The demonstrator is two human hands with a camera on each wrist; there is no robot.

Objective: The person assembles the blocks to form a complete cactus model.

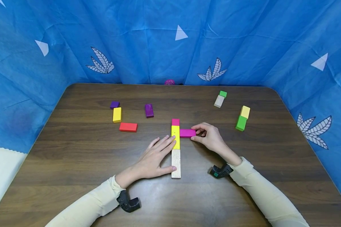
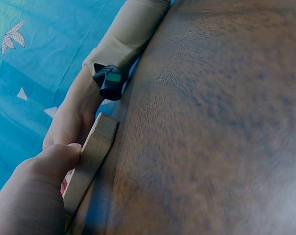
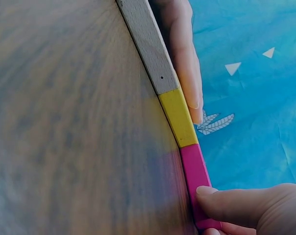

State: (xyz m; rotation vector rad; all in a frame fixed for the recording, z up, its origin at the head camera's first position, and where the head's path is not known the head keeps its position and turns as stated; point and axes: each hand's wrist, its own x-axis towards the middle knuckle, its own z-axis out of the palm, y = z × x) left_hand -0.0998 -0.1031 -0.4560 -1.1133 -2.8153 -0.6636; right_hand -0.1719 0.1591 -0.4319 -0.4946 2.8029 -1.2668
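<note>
A row of blocks runs up the middle of the table in the head view: a pale wooden block [image 1: 176, 162] nearest me, a yellow block [image 1: 176, 130] beyond it and a small pink block [image 1: 175, 122] at the far end. Against the row's left side rests my left hand [image 1: 152, 160], fingers spread, fingertips on the yellow block and thumb on the pale one. On the other side my right hand [image 1: 211, 137] pinches the outer end of a magenta block [image 1: 185, 133] between thumb and fingers. That block lies crosswise, its inner end at the yellow block's side.
Left of the row lie a red block [image 1: 128, 127], a yellow block [image 1: 117, 114], a dark purple block [image 1: 115, 105] and a purple block [image 1: 149, 111]. Farther right, a white block [image 1: 219, 101] meets a small green one [image 1: 223, 94], and a cream block [image 1: 245, 112] meets a green block [image 1: 241, 123].
</note>
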